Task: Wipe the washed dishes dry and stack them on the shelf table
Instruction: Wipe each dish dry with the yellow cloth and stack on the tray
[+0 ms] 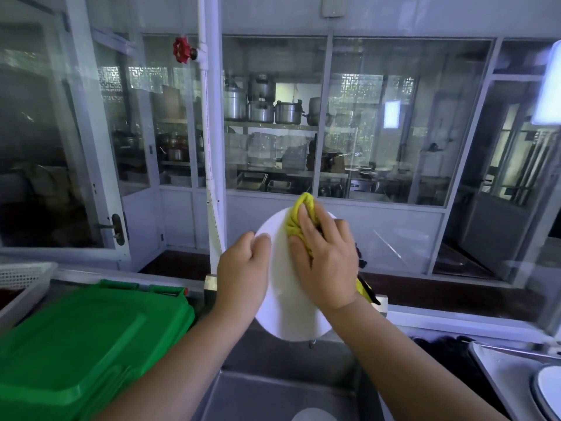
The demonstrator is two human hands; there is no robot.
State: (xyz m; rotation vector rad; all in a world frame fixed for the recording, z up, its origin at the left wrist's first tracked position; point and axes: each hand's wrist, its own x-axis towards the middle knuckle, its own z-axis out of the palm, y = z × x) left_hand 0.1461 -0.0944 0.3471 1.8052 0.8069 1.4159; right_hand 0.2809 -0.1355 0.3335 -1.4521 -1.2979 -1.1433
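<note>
Left hand: fingers are closed round the left rim of the white plate, and the plate is held by that rim. Right hand: fingers curve over a bunched yellow cloth and press it flat against the upper part of the near face of the plate. One end of the cloth stands above the top rim. Another end, yellow with dark parts, hangs out past the right wrist, to the right of the plate.

The plate is held in the air, tilted up so that its face is toward the camera, clear of any surface. Directly beneath the plate lies a steel sink. A pale round object sits at the bottom edge of the view below the plate, too cut off to identify.

Lower left of the plate, a green plastic lid lies on the tabletop, with a white mesh basket further left. Lower right of the plate, a pale tray carries a white dish with a dark rim.

Behind the plate a white pipe runs upward, with a red valve wheel on its left. Beyond the glazed partition above the plate, metal pots stand on a shelf.
</note>
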